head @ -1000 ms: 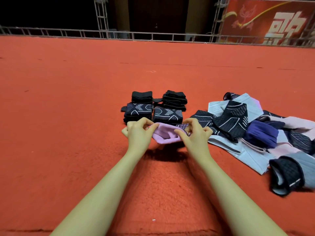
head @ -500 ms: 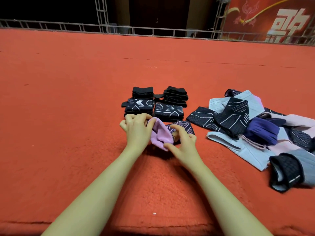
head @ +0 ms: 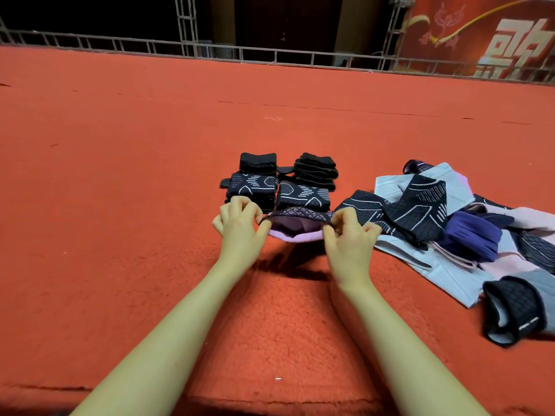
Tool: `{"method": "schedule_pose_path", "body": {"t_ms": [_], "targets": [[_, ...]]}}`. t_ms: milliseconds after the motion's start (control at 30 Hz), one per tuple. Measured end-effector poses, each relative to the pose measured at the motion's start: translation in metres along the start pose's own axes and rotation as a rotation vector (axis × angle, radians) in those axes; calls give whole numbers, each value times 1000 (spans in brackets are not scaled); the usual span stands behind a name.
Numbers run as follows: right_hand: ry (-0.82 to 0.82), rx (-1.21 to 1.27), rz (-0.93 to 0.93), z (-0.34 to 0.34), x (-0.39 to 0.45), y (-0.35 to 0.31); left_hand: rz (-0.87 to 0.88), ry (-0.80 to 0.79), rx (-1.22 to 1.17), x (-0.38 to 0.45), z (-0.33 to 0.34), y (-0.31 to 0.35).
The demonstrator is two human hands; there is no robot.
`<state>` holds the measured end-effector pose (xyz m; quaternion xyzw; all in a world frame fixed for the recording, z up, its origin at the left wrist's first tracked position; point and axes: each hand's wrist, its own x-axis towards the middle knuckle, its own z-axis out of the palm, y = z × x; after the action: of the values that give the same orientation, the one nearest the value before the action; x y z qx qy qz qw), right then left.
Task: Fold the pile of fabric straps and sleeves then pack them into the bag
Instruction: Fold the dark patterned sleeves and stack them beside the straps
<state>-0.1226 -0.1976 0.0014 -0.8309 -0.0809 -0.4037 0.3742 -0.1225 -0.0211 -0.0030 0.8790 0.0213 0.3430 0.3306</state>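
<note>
From the head camera, both forearms reach forward over a red carpet [head: 120, 205]. The left hand [head: 238, 225] and the right hand [head: 350, 235] hold one sleeve [head: 295, 223] between them, lifted just above the carpet, with its shadow falling beneath. The sleeve is dark and patterned outside, lilac inside. Each grip is a pinch: the left thumb and fingers nip the sleeve's left edge, the right thumb and fingers nip its right edge, and the opening sags between the two hands.

Just behind the sleeve stand the folded stacks [head: 280, 181], four neat piles set close together: two plain black ones at the back, two dark ones with white line patterns in front. The left hand partly overlaps the near left stack in the view.

To the right, apart from the stacks, lies the unfolded pile [head: 450, 223], a loose heap of pale grey, pink, navy and dark patterned pieces. A black cuff-like piece [head: 510, 310] lies at its near edge.

At the carpet's far edge runs a metal railing [head: 270, 55], with a red banner [head: 480, 37] at the upper right.
</note>
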Motion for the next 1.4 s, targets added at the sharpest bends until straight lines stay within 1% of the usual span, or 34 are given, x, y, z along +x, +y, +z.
{"method": "schedule_pose_path", "body": {"t_ms": [33, 67, 167, 300, 367, 433, 500, 567, 667, 733, 800, 867, 933, 1000, 1133, 1233, 1300, 1367, 1400], "targets": [[17, -27, -41, 0, 3, 1, -2, -4, -7, 2, -1, 1], [-2, -17, -53, 0, 6, 4, -1, -19, -16, 3, -2, 1], [-155, 137, -19, -5, 12, 5, 36, -82, -39, 5, -6, -4], [-155, 239, -67, -7, 7, 2, 174, -147, 5, 2, -13, -17], [-194, 271, -40, -3, 4, 4, 250, -213, 23, -3, -12, -15], [-243, 271, 12, 1, -1, 11, 286, -275, 34, -12, -9, -8], [-313, 190, 59, 3, -5, 21, 309, -304, 123, -20, -2, -4], [-440, 23, 83, 5, -9, 34, 306, -335, 229, -30, 5, -2], [-703, -232, 30, 8, -15, 53, 315, -372, 311, -45, 14, -1], [-777, -330, -21, 10, -18, 60, 294, -379, 357, -52, 19, 2], [-760, -350, -31, 15, -17, 64, 251, -423, 402, -55, 22, 1], [-723, -314, -14, 20, -14, 66, 199, -435, 371, -58, 25, -1], [-696, -290, -24, 23, -13, 68, 169, -409, 341, -61, 28, -1], [-654, -288, -61, 23, -14, 71, 199, -350, 293, -61, 28, -2], [-399, -198, -167, 15, -18, 67, 323, -201, 89, -52, 21, -15], [-236, -216, -249, 13, -8, 54, 362, -179, 18, -32, 10, -13], [-171, -220, -262, 12, 4, 46, 354, -174, 14, -23, 7, -13], [-148, -264, -307, 9, 16, 42, 296, -166, 35, -16, 5, -13], [-137, -308, -343, 7, 21, 42, 297, -145, 64, -13, 5, -14]]}}
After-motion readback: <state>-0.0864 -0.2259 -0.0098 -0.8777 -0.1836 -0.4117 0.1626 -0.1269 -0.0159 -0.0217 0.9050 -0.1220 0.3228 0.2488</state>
